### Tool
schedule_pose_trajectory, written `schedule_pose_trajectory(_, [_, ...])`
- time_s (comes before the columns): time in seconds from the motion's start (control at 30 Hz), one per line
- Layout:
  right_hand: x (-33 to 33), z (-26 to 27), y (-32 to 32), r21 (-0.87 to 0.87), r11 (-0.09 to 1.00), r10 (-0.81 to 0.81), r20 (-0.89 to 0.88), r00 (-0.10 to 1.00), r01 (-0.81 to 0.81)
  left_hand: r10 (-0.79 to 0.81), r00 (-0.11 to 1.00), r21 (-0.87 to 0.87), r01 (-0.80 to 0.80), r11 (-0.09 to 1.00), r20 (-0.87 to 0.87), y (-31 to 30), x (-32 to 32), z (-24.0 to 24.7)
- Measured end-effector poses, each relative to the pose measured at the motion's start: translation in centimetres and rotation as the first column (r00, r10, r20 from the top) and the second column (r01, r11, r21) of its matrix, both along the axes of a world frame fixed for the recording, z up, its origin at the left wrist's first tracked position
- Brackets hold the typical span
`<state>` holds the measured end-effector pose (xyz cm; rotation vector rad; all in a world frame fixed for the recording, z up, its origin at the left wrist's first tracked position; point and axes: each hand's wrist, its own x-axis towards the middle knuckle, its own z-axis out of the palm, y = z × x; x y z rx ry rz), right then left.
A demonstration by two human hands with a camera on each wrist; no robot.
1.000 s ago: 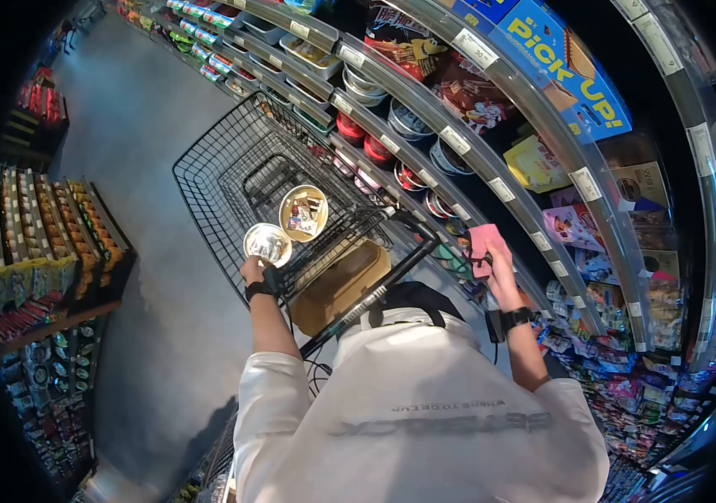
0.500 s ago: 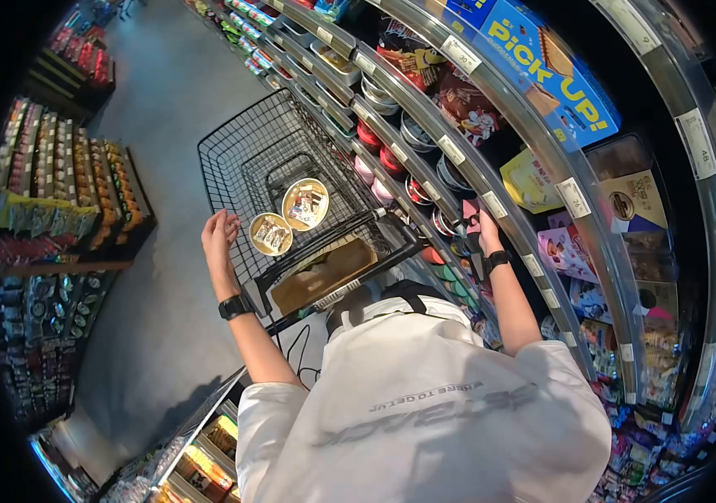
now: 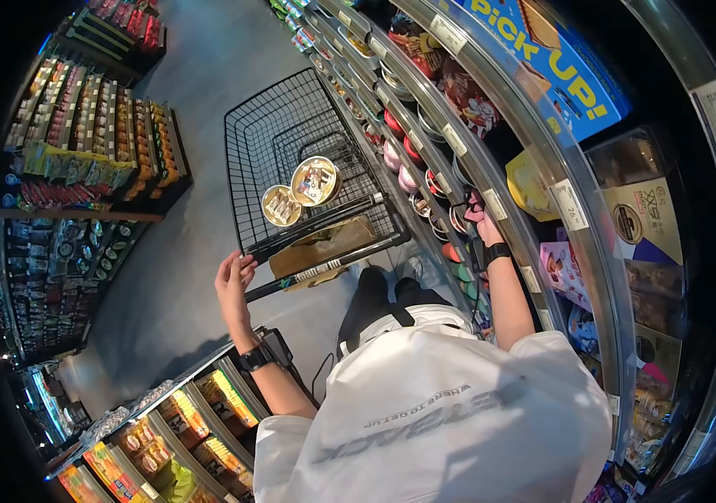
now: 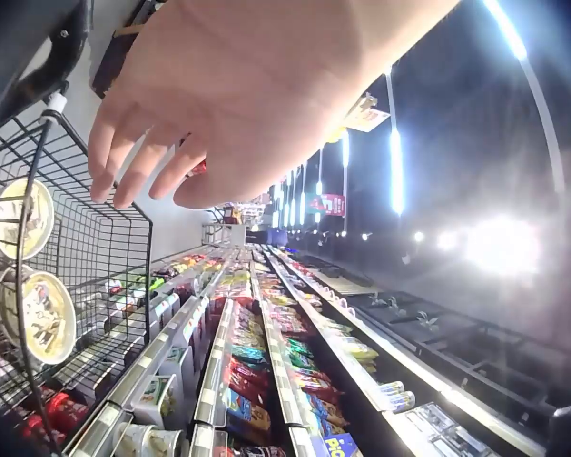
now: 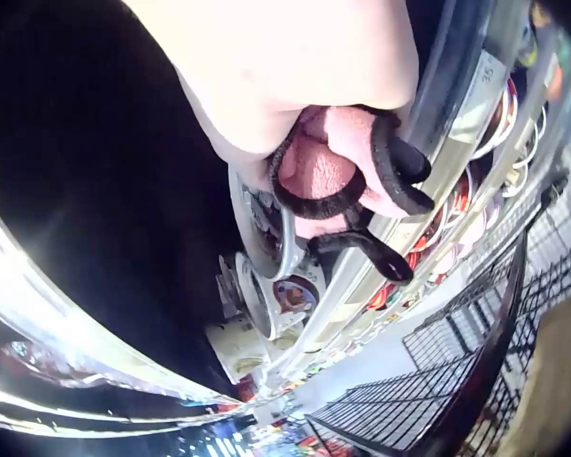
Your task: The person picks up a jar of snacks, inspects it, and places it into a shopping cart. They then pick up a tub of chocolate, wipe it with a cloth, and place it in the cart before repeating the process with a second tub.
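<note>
My right hand (image 3: 487, 230) grips a bunched pink cloth with black edging (image 5: 319, 171) against the front edge of a shelf rail (image 3: 492, 201). A black loop (image 5: 381, 255) hangs from the cloth. My left hand (image 3: 235, 283), its fingers loosely bent and holding nothing, hovers just left of the handle (image 3: 316, 270) of a black wire shopping cart (image 3: 249, 138). Two round tubs sit side by side in the cart: a larger tub (image 3: 316, 181) and a smaller tub (image 3: 281, 206), both showing small wrapped pieces inside.
Tiered shelves along my right hold round tubs (image 3: 393, 124), bags and a blue box (image 3: 542, 63). A brown cardboard piece (image 3: 337, 243) lies at the cart's handle end. Across the aisle floor (image 3: 182, 176) stands a packed display rack (image 3: 98, 134); another shelf (image 3: 173, 427) is behind on the left.
My left hand has left the smaller tub's rim and moved back beside the cart handle. My right hand has brought the pink cloth up against the shelf rail. The cart sits farther from my body.
</note>
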<state>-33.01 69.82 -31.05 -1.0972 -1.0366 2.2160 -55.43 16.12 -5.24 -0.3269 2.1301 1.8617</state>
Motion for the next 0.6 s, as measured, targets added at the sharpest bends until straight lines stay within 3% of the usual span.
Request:
schedule_pose_trajectory(0.13, [0.7,2.6,-1.1,-0.116,0.993,-0.001,-0.077,0.997,-0.008,-0.028,0.999,-0.042,0.029,0.999,0.026,0.9,2.2,0.8])
schedule_pose_trajectory(0.27, [2.5,3.1,-2.4,-0.298,0.947,-0.152,-0.089,0.984,0.119,-0.110,0.994,-0.022,0.110,0.994,0.016,2.1,2.3,0.4])
schedule_pose_trajectory(0.37, [3.2,6.1,-5.6,-0.114,0.945,-0.300,0.075,0.951,0.307,-0.226,0.974,-0.005,0.226,0.974,-0.011,3.9,1.7,-0.1])
schedule_pose_trajectory(0.4, [4.1,4.1,-5.8,0.043,0.952,-0.306,0.061,0.950,0.304,-0.256,0.967,0.004,0.256,0.967,-0.019,4.8,1.7,0.1])
schedule_pose_trajectory(0.43, [4.4,9.3,-7.9,-0.020,0.960,-0.276,0.096,0.956,0.279,-0.283,0.959,0.011,0.284,0.959,-0.024,5.7,2.0,0.7])
schedule_pose_trajectory(0.53, [5.6,10.1,-11.2,0.267,0.929,-0.285,0.076,0.956,0.256,-0.428,0.900,0.054,0.433,0.900,-0.083,7.2,3.1,2.0])
schedule_pose_trajectory(0.6, [7.0,11.7,-13.8,0.266,0.946,-0.224,0.124,0.967,0.185,-0.512,0.851,0.132,0.524,0.841,-0.116,7.5,4.4,2.2])
